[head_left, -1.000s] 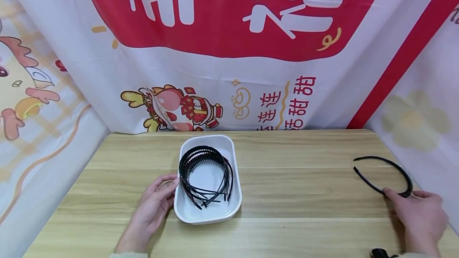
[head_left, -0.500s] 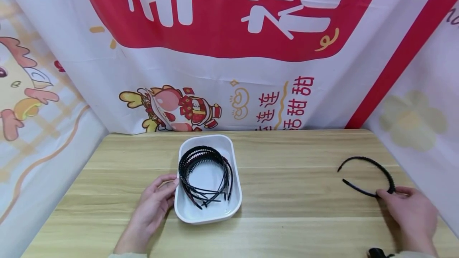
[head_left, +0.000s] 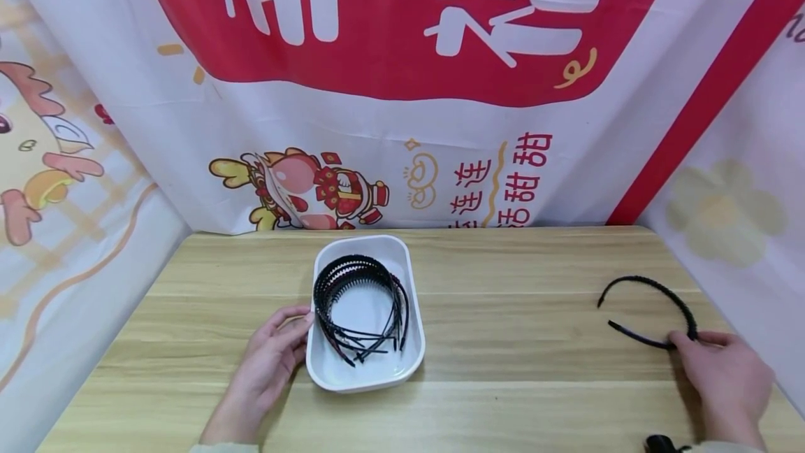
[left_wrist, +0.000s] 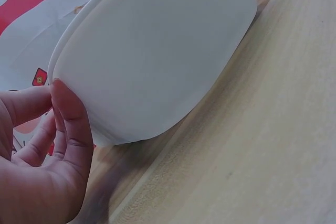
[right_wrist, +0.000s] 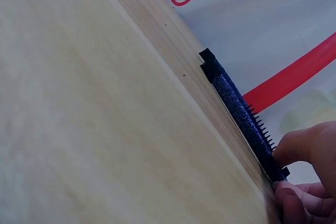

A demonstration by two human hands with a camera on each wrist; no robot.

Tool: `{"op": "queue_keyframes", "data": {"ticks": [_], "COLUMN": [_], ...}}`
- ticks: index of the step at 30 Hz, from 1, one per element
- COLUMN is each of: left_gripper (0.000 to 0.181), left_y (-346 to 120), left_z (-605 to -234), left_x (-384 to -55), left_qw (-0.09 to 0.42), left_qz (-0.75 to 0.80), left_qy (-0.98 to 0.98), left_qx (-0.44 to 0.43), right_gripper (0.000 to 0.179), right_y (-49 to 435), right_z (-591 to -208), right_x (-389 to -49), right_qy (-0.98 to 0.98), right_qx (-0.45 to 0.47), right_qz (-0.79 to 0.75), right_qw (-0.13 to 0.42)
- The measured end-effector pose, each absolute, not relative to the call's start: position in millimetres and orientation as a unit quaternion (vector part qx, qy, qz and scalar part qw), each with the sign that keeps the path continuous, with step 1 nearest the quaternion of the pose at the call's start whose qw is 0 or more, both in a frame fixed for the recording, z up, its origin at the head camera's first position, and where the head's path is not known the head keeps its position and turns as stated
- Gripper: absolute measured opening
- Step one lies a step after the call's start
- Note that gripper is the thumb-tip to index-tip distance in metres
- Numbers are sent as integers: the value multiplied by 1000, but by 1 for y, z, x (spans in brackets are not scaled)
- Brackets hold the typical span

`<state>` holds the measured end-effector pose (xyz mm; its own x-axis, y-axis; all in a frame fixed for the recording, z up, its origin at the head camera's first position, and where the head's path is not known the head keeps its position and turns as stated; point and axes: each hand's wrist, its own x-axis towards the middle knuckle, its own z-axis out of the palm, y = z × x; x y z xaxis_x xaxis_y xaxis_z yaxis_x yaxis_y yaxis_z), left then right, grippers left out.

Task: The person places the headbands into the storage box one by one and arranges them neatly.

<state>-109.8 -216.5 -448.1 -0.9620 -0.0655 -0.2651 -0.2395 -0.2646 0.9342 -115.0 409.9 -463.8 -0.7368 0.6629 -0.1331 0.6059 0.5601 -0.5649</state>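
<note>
A white plastic box [head_left: 405, 369] stands on the wooden table, left of centre in the head view. Several black headbands [head_left: 322, 296] lie stacked inside it, their toothed arches toward the back. My left hand [head_left: 270, 355] pinches the box's left rim; the left wrist view shows the thumb and fingers [left_wrist: 71, 111] at that edge, against the box's outer wall [left_wrist: 152, 56]. Far to the right, my right hand [head_left: 726, 376] pinches a single black headband [head_left: 657, 285] by its curve, its two ends pointing left. Comb teeth line the headband [right_wrist: 244, 114] in the right wrist view.
The wooden table [head_left: 503, 341] has printed cloth [head_left: 402, 124] hanging behind it and at both sides. A small black object [head_left: 660, 444] sits at the bottom edge near my right sleeve.
My right hand and its headband have shifted left, then slightly back right. The left hand and the box have stayed in place.
</note>
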Motion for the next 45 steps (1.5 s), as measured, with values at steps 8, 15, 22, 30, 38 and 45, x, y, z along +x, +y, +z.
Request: {"op": "queue_keyframes", "data": {"ticks": [8, 15, 22, 30, 38, 45], "left_gripper": [16, 15, 16, 16, 17, 17], "left_y": [-217, -217, -217, -216, -216, -217], "left_z": [-448, -448, -447, -447, -448, -449], "left_x": [-110, -109, -109, -109, -109, -109], "left_qw": [55, 55, 55, 54, 55, 54], "left_qz": [786, 784, 784, 783, 789, 789], "left_qy": [604, 605, 604, 605, 600, 601], "left_qx": [-122, -129, -135, -136, -120, -116], "right_gripper": [58, 55, 58, 69, 40, 20], "right_y": [410, 412, 409, 408, 404, 402], "right_z": [-463, -464, -461, -456, -455, -453], "right_x": [-117, -118, -117, -113, -118, -121], "right_qy": [-886, -888, -872, -847, -766, -669], "right_qx": [-355, -351, -369, -387, -416, -434], "right_qz": [292, 291, 315, 360, 486, 599], "right_qw": [55, 59, 68, 58, 65, 71]}}
